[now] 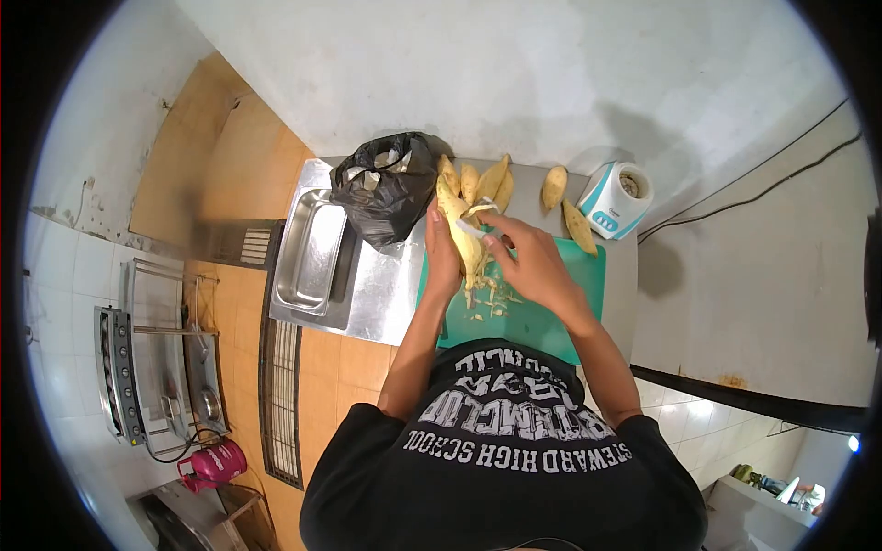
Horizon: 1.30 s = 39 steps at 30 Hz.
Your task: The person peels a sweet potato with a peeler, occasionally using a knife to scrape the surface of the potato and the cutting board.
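the left hand [442, 250] is wrapped around a long yellowish peeled root [462, 237], holding it tilted over the green cutting board [542, 317]. the right hand [528, 262] is pinched shut on a small peeler [480, 230] pressed against the root, with a strip of peel curling off it. peel scraps [487, 301] lie on the board right under the hands. just behind, more peeled roots [482, 182] sit beside a black plastic bag [386, 188] on the steel counter [381, 294]. a white and blue blender [616, 199] stands off to the right, a sink [310, 250] to the left.
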Available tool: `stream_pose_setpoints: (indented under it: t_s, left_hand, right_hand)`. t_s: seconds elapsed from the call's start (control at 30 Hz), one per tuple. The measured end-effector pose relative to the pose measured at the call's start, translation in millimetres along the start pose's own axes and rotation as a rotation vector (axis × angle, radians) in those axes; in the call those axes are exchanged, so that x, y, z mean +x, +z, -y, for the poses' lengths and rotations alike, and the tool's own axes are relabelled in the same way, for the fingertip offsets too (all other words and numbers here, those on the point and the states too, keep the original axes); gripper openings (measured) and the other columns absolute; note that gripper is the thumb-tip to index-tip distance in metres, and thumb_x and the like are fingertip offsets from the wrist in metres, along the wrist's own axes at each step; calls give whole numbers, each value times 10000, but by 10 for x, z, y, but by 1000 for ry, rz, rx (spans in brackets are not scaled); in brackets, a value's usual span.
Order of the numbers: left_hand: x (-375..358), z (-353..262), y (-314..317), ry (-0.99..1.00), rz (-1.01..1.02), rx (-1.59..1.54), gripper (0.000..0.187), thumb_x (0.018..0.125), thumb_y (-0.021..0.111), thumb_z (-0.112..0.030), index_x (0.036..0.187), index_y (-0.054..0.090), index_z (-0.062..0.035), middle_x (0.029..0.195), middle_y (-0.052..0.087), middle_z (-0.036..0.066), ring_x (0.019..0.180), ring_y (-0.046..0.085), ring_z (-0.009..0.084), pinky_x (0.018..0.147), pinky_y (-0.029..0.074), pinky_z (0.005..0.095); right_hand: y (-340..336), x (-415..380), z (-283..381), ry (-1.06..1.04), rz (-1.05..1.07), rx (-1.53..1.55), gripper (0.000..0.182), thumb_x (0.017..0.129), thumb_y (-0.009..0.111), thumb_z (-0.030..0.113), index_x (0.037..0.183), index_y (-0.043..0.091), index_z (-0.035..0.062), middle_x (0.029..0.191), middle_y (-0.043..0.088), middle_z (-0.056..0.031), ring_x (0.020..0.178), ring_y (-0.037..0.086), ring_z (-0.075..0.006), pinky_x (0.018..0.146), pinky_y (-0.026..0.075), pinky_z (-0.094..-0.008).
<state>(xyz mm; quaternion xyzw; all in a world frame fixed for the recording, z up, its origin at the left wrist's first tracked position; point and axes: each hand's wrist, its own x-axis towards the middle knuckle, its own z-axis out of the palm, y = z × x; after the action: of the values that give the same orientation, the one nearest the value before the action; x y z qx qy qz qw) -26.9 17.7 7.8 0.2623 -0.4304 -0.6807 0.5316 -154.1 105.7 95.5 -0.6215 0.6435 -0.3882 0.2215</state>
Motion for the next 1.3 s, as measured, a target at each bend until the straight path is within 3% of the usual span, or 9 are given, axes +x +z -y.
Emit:
stream_pose_setpoints:
  t_s: [0.27,0.4,0.5,0.7,0.77,0.97,1.23,1.3]
  left_hand:
    - [3,-3,-102,-45,-93,115,584,1118,251,-431,1523,342,-19,1446,476,158,1303,494,238,1106,387,366]
    - [17,-6,-149,-29,-142,112,558,1118,270,-429,1515,363,-48,1377,514,140,1236,528,217,1041,440,351]
    - [118,-154,-105,-57,-241,-70,563,1109,303,-451,1514,361,-64,1317,534,117,1159,558,199,975,477,335]
    - [141,-148,-196,14,-210,71,570,1106,315,-430,1518,357,-38,1338,536,136,1174,555,210,988,469,339]
    - [121,-125,-179,-19,-128,158,575,1109,315,-413,1495,391,6,1374,530,152,1219,536,222,1037,433,341]
    - [48,-190,-78,44,-5,201,553,1117,315,-383,1483,405,22,1418,510,159,1286,495,219,1100,375,352]
    - [84,-206,-84,53,-46,216,538,1118,314,-383,1485,402,0,1379,529,143,1246,518,205,1061,412,341]
    - [139,-223,-146,-31,-155,63,547,1114,315,-408,1489,402,-19,1356,538,135,1220,533,205,1032,438,340]
  right_hand:
    - [179,-177,-148,-1,51,-45,334,987,602,207,1293,637,78,1181,699,-190,954,697,-364,852,541,-433]
    - [190,-264,-184,46,72,-8,334,984,607,216,1285,642,75,1189,695,-191,958,696,-365,852,540,-436]
    - [320,-519,-318,85,212,-95,344,979,610,215,1289,642,69,1175,696,-200,947,699,-369,849,539,-442]
    - [250,-500,-222,158,52,120,361,966,617,150,1318,634,73,1038,711,-192,742,655,-262,733,527,-376]
    - [109,-305,-114,97,51,106,342,979,610,199,1293,637,68,1143,697,-196,935,691,-369,799,547,-405]
    - [143,-109,-40,47,36,103,319,986,597,196,1274,644,68,1130,700,-193,955,681,-388,831,539,-453]
    - [233,-336,-188,67,78,111,318,987,592,204,1268,649,67,1149,696,-207,1004,661,-414,881,525,-452]
    - [323,-475,-277,94,120,104,321,984,596,201,1271,649,67,1145,696,-210,987,660,-417,872,526,-449]
